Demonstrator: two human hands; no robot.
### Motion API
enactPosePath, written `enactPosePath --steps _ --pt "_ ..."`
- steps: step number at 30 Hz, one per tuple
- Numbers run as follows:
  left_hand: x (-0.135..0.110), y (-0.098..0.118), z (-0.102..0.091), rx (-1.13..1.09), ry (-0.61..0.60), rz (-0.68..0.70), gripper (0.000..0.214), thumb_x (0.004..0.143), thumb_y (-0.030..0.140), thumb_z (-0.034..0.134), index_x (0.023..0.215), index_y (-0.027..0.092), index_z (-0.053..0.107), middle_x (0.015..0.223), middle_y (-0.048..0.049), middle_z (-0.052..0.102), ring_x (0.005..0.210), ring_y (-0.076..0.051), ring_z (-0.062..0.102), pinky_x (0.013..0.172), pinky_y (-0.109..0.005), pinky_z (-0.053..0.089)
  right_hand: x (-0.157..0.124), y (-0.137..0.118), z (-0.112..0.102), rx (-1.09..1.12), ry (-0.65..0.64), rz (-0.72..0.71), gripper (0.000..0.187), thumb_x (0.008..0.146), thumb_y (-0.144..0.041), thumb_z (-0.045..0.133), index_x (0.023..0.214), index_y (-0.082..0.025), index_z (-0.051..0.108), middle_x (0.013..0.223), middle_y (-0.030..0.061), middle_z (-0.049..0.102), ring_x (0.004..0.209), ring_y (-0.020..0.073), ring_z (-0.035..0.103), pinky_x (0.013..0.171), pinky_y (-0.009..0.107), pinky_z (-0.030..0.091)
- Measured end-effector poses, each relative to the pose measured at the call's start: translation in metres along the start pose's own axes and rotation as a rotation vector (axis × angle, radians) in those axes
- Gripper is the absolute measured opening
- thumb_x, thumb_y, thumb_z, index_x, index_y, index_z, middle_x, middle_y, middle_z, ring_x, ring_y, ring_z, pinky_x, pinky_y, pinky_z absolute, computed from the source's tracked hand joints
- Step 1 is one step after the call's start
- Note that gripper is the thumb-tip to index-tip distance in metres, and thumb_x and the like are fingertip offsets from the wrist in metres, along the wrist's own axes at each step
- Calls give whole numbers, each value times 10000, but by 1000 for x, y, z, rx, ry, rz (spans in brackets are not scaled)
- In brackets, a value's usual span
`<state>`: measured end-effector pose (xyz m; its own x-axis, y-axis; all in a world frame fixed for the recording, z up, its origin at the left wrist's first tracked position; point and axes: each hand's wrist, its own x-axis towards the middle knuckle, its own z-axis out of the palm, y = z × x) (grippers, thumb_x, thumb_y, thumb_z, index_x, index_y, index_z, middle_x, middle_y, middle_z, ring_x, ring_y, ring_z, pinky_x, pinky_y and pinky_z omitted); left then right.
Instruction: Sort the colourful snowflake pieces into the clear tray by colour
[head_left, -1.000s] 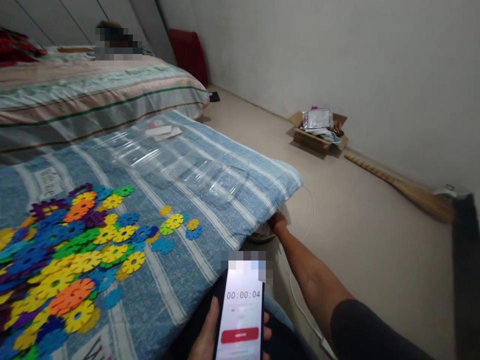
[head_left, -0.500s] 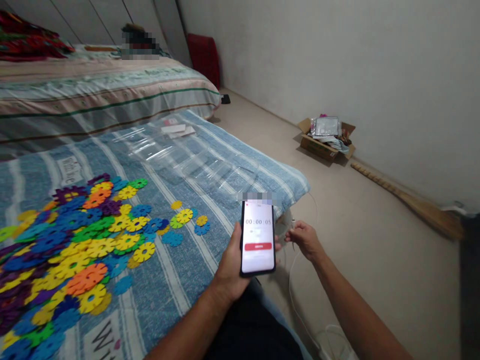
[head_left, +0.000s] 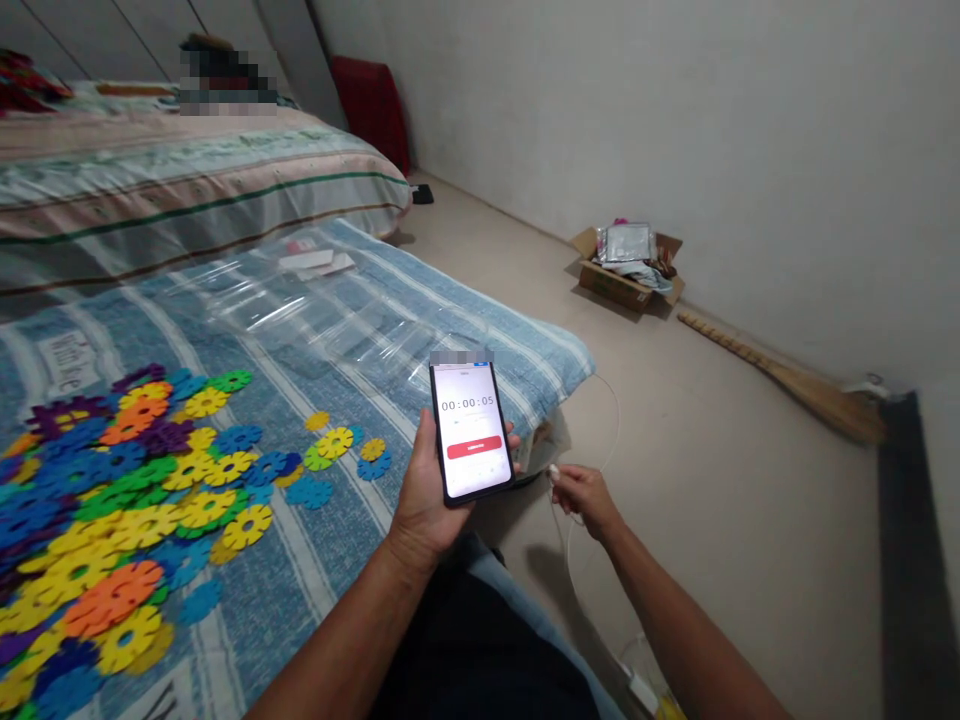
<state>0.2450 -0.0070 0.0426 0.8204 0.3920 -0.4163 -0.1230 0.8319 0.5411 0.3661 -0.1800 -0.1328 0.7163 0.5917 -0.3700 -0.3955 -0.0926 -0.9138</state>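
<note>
A smartphone [head_left: 476, 435] is at the centre of the frame, its screen lit and turned to the camera, showing the count 00:00:05 and a red button. The left hand [head_left: 429, 480] holds it from below, with the thumb along one side and the fingertips at the other. To the right of it, the right hand [head_left: 586, 498] pinches the white cable [head_left: 568, 560] near its end, with the fingers close together; this end is apart from the phone. The cable goes down to a white power strip [head_left: 643, 690] at the lower right of centre.

At the left and lower left, many notched plastic discs [head_left: 120, 525], in yellow, blue, green, orange and purple, lie in a heap upon the striped blue cloth [head_left: 300, 570]. Behind them, left of upper centre, there is clear plastic packaging [head_left: 262, 305]. A bed [head_left: 225, 165] fills the upper left. At the upper right, an open cardboard box [head_left: 616, 288] and a broom [head_left: 802, 385] are on the floor [head_left: 720, 480].
</note>
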Motion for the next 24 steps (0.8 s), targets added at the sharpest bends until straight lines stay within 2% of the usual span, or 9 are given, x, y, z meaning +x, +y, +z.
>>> enactPosePath --steps 2,5,9,12,14,18,21,22,24 --pt "0 0 -1 7 6 5 665 1010 587 330 1456 128 512 1041 -178 761 893 -309 754 806 -517 621 10 -13 -22 125 183 -94 415 657 -551 786 786 -163 718 510 -2 624 370 84 432 365 217 277" --pt "-2 1 -2 11 -8 12 664 1004 591 347 1482 153 489 1080 -177 756 927 -320 750 826 -535 614 30 -35 -55 260 412 -267 409 624 -544 797 807 -201 671 619 6 674 505 123 571 504 254 474" --pt "-6 2 -2 28 -11 14 667 995 603 366 1502 181 467 1098 -173 754 929 -325 750 798 -534 620 58 -59 -99 -138 648 -245 270 655 -442 776 704 -205 656 611 3 660 640 179 644 649 312 536" --pt "-8 4 -2 44 28 31 658 1001 595 352 1508 189 458 1085 -168 758 930 -323 751 791 -527 624 79 -78 -126 -201 735 -220 204 628 -304 788 576 -209 615 507 -20 577 711 201 653 687 296 517" --pt "-9 5 -4 45 49 44 651 1004 588 351 1514 196 453 1100 -165 757 956 -326 748 807 -529 623 94 -97 -139 -181 794 -245 211 668 -301 765 593 -205 593 544 -17 589 768 201 665 703 283 522" --pt "-10 7 -8 15 51 31 663 980 601 412 1525 224 441 1190 -176 734 994 -354 739 800 -559 624 119 -145 -155 3 853 -381 197 861 -399 612 829 -216 548 716 -25 664 743 142 679 698 284 570" --pt "-12 9 -8 -10 59 36 677 960 613 452 1530 248 437 1256 -188 706 1002 -381 733 773 -585 626 130 -169 -154 487 728 -585 172 934 -378 568 890 -234 486 791 -12 697 790 139 716 768 334 605" --pt "-12 9 -7 -8 59 38 679 954 616 462 1531 258 436 1263 -186 704 1003 -384 733 767 -584 629 133 -169 -149 574 718 -576 160 966 -377 526 901 -238 480 833 0 708 841 140 724 799 338 609" --pt "-14 8 -8 1 48 38 684 945 619 481 1533 274 431 1261 -177 708 1007 -383 732 768 -577 632 138 -155 -132 588 787 -424 191 1033 -375 392 937 -244 493 937 19 718 941 121 719 850 315 605"
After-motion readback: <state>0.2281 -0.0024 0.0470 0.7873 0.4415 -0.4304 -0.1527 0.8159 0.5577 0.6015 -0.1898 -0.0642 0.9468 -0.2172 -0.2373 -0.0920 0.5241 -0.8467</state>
